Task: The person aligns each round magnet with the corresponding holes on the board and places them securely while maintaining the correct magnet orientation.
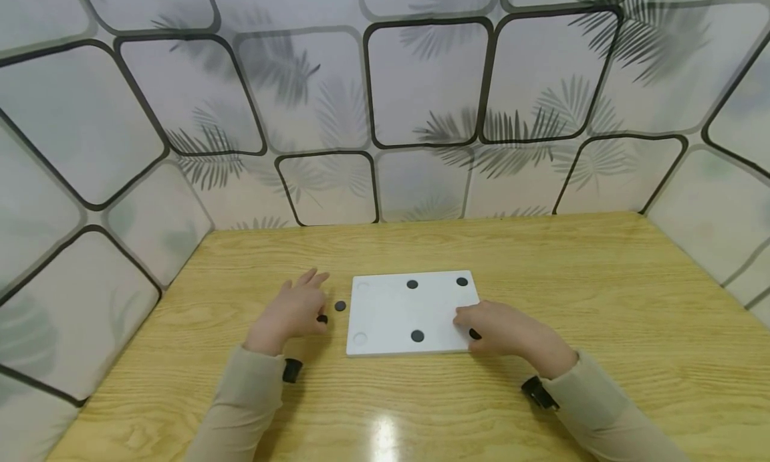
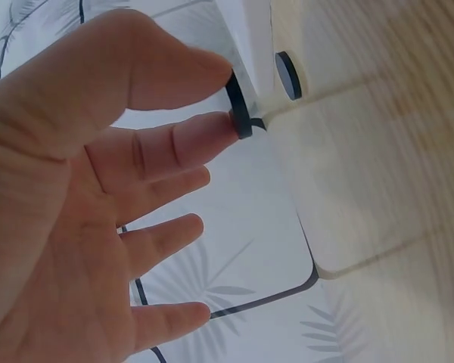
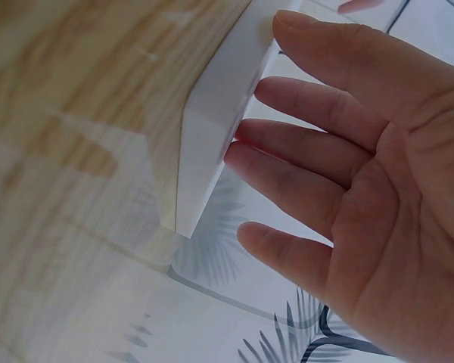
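Observation:
My left hand point(image 1: 295, 313) pinches a small black disc point(image 2: 239, 106) between thumb and forefinger, left of the white board. In the left wrist view the disc is held on edge and the other fingers are spread. A second black disc point(image 1: 340, 306) lies flat on the table between that hand and the board. My right hand point(image 1: 502, 326) touches the right side of the white board point(image 1: 385, 315), its fingers fairly straight in the right wrist view. One black disc point(image 1: 475, 333) on the board is partly covered by this hand.
More black discs sit on the board: one at the back middle point(image 1: 412, 284), one in the back right corner point(image 1: 462, 281) and one at the front middle point(image 1: 418, 336). Round recesses point(image 1: 359, 338) show at its left corners. A patterned wall covering surrounds the wooden table point(image 1: 385, 388).

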The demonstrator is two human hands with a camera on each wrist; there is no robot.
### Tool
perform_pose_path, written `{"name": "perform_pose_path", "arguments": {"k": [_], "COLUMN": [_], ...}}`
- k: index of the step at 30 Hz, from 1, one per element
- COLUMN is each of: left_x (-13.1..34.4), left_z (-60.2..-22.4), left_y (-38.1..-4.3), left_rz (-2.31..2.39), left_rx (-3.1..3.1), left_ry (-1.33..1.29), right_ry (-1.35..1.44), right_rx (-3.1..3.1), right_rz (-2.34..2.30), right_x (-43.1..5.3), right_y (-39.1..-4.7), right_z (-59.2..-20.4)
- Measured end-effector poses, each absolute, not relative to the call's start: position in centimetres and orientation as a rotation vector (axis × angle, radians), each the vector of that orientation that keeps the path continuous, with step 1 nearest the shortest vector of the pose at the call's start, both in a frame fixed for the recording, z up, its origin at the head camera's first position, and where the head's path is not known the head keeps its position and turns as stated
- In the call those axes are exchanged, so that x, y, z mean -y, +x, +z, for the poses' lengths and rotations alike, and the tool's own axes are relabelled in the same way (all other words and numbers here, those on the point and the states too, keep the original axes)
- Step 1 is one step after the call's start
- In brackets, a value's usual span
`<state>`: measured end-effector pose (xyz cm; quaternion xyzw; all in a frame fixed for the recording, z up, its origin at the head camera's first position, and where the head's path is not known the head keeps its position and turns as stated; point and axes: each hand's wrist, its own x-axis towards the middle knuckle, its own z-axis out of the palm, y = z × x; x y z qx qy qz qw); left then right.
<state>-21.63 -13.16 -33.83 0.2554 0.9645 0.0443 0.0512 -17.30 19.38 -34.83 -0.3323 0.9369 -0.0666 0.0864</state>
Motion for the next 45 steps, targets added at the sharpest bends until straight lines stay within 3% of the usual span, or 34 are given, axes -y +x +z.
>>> {"name": "perform_pose_path", "arguments": {"k": [45], "left_x": [10.3], "left_z": [-33.3], "left_y": [-20.4], "left_rz": [0.002], "left_rx": [-2.951], "left_ry": [0.996], "right_ry": [-0.977], "right_rx": [-2.784], "right_rz": [-0.192], "right_x": [-19.4], "right_y": [-17.3], "right_z": [-34.7]}}
